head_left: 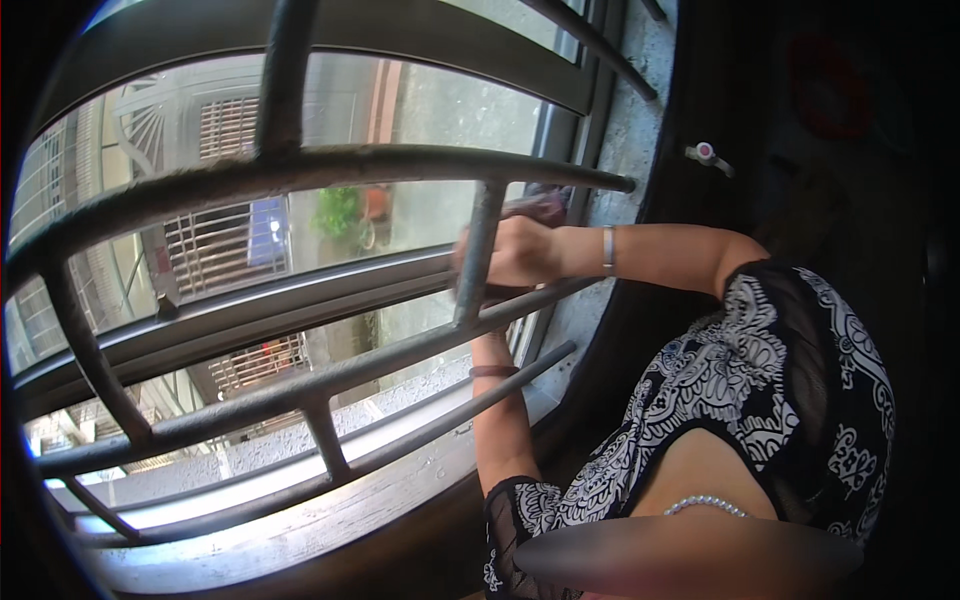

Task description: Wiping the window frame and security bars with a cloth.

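My right hand (521, 250), with a silver bangle at its wrist, is curled behind a short bar of the grey metal window grille (345, 163). A crumpled purplish cloth (545, 207) shows along the hand's upper edge, bunched against it; motion smears the fingers. From below, my left arm (498, 425), wearing a brown band, reaches up behind a long bar of the grille. The left hand lies behind that bar and my right hand, so its fingers are hidden. Beside both hands runs the metal frame (300, 310) of the window.
Grille bars cross in front of the window on several levels. Wet drops spot the pale sill (400, 505). A concrete wall edge (625, 120) borders the grille. Beyond the glass are a green plant (338, 212) and barred windows. A small handle (708, 155) shows in the dark area.
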`<state>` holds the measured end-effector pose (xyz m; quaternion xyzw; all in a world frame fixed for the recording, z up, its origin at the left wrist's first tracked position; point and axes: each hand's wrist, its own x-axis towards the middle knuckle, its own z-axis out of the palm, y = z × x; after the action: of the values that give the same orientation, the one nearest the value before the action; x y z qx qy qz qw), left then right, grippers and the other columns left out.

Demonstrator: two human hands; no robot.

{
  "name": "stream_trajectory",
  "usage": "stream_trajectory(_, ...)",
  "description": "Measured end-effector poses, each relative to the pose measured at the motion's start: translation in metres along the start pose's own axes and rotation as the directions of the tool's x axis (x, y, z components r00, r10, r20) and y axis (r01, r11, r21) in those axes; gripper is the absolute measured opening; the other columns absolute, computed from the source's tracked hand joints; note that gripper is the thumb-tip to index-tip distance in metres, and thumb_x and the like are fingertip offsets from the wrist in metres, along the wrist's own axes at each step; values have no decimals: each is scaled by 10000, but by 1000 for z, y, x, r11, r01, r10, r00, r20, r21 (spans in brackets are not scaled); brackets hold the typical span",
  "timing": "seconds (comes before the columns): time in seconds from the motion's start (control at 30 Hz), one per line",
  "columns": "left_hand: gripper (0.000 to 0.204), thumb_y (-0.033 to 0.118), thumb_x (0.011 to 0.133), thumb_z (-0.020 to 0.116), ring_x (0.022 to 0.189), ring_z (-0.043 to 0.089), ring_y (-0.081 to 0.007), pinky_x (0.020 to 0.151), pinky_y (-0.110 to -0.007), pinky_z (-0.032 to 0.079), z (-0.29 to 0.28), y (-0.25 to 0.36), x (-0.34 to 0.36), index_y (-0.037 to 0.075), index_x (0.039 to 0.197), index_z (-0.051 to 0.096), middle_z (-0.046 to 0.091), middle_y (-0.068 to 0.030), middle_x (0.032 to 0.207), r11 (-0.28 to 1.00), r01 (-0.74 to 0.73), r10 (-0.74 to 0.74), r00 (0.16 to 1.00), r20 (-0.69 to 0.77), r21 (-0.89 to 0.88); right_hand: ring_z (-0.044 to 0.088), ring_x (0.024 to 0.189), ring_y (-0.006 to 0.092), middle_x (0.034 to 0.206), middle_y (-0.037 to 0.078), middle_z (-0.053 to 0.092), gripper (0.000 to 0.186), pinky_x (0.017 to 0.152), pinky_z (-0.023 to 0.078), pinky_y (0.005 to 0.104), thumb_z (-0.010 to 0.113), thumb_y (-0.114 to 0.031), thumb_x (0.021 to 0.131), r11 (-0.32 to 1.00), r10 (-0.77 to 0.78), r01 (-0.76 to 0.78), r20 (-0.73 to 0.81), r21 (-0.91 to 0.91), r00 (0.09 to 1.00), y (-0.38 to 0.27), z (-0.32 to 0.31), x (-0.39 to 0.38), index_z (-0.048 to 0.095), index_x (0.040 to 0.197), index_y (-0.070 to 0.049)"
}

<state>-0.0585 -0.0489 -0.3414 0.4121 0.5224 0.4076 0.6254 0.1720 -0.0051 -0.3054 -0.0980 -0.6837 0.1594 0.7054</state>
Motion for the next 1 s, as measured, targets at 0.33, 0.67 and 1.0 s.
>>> stream_trajectory(0.33, 1163, 913, 710, 447, 1356, 424, -261, 1146, -435, 343, 59, 20, 1, 58, 1493, 358, 425, -90, 1490, 969, -4, 43, 987, -157, 245, 658, 842, 222, 926, 26, 607, 148, 719, 559, 321, 681, -64, 775, 999, 1, 0, -22, 47, 1000, 23, -9, -27, 682, 894, -152)
stream_trajectory(0.67, 1077, 728, 723, 668, 1343, 447, -268, 1143, -457, 344, 47, 23, 12, 30, 1479, 351, 474, -131, 1441, 995, -80, 89, 986, 140, -66, 627, 914, 254, 931, 115, 599, 214, 840, 492, 349, 665, 0, 825, 789, 607, -586, -375, 181, 701, 19, -23, -76, 579, 1015, -47)
stream_trajectory(1.0, 924, 756, 769, 576, 1279, 483, -224, 1102, -445, 373, 38, 8, -6, 81, 1387, 453, 525, -105, 1350, 944, -258, 232, 962, 144, 204, 548, 1009, 230, 985, 52, 562, 204, 928, 454, 358, 642, -242, 782, 749, 342, -289, -25, -596, 939, 20, -32, -81, 623, 925, -97)
